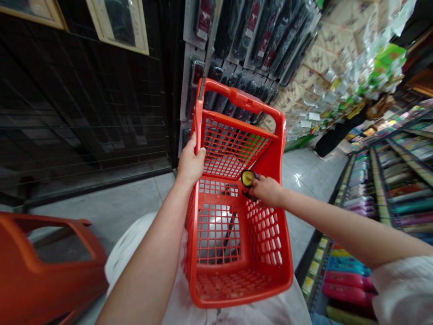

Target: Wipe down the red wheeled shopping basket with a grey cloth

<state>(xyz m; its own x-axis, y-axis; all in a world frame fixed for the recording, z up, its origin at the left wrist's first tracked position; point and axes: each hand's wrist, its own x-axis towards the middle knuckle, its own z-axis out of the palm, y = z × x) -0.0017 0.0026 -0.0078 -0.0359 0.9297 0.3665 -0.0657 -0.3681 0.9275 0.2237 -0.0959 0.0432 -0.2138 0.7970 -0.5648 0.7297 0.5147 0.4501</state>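
A red plastic shopping basket [241, 295] with lattice walls stands tilted in front of me. My left hand [192, 163] is closed around its upper left edge, below the raised red handle [245, 98]. Inside the basket, near the right wall, my right hand [267, 190] grips a small black-rimmed thing with a yellow oval face [248, 178]. A dark part of it hangs below the fingers; its exact kind is not clear. Through the holes of the basket floor, grey tiles show.
Packaged dark goods [250, 34] hang on a rack beyond the basket. Bagged items [324, 58] line the upper right, and shelves of folded colourful goods [352, 284] the right. Another red basket [30, 266] is at lower left. A person in dark trousers [338, 133] stands farther off.
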